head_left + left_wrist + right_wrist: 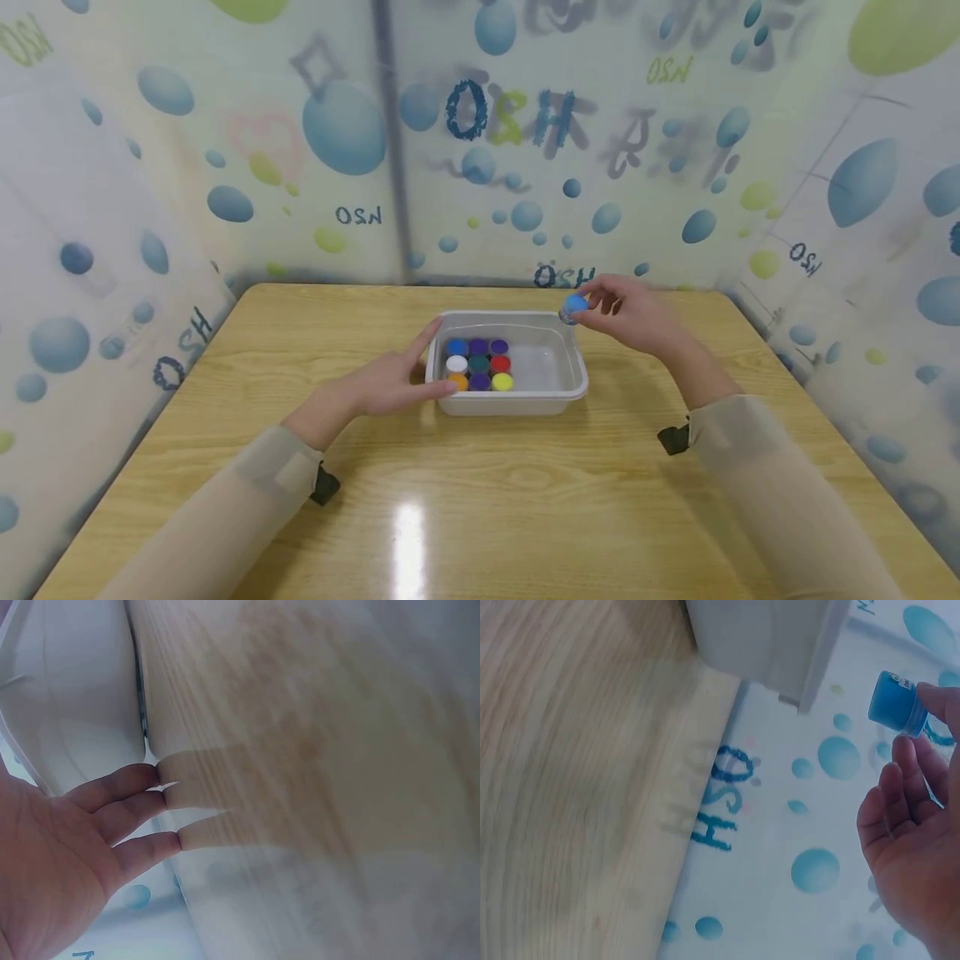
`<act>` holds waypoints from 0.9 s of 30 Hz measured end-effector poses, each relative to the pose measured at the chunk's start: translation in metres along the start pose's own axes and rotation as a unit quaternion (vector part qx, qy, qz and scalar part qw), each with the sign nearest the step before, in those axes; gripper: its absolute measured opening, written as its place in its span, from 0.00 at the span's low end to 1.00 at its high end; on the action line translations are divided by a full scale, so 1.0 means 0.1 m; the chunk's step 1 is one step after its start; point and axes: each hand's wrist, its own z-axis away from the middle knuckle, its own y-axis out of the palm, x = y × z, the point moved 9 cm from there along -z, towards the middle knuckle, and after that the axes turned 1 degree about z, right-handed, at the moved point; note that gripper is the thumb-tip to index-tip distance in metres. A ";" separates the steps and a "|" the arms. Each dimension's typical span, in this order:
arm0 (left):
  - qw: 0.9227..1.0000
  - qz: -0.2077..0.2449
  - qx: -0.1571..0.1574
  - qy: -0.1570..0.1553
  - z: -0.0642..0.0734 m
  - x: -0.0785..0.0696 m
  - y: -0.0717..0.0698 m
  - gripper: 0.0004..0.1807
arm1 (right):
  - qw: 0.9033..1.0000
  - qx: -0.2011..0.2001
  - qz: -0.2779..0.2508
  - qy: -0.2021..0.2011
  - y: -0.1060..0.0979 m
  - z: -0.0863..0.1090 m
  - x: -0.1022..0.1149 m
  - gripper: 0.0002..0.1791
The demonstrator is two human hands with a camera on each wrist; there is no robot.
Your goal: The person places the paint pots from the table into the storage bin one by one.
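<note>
A white plastic tub (540, 407) stands on the table, with rows of small jars with coloured lids (478, 364) filling its left part. My right hand (630, 315) pinches a small blue jar (573, 308) between thumb and fingers, over the tub's back right corner. In the right wrist view that blue jar (892, 702) has a small printed label, and the other fingers are loosely bent below it. Against the tub's left side rests my left hand (386, 382), its thumb along the front rim beside the orange lid and its fingers spread. The left wrist view shows three of its fingertips touching the table.
The wooden table (480, 500) extends around the tub on all sides. Behind it and at both sides hang printed curtains (480, 192) with blue and green drops. Bare grey tub floor (542, 362) shows to the right of the jars.
</note>
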 end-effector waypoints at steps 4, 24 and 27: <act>1.000 -0.001 0.001 0.006 0.00 -0.01 0.01 0.64 | 1.000 0.014 0.007 -0.017 0.20 -0.08 0.06 0.20; 1.000 0.005 0.000 0.007 -0.03 -0.01 -0.01 0.64 | 0.997 0.061 0.010 -0.039 0.78 -0.37 0.06 0.17; 1.000 0.003 0.003 0.004 -0.01 -0.01 -0.01 0.64 | 0.997 0.066 0.015 -0.036 0.81 -0.39 0.06 0.17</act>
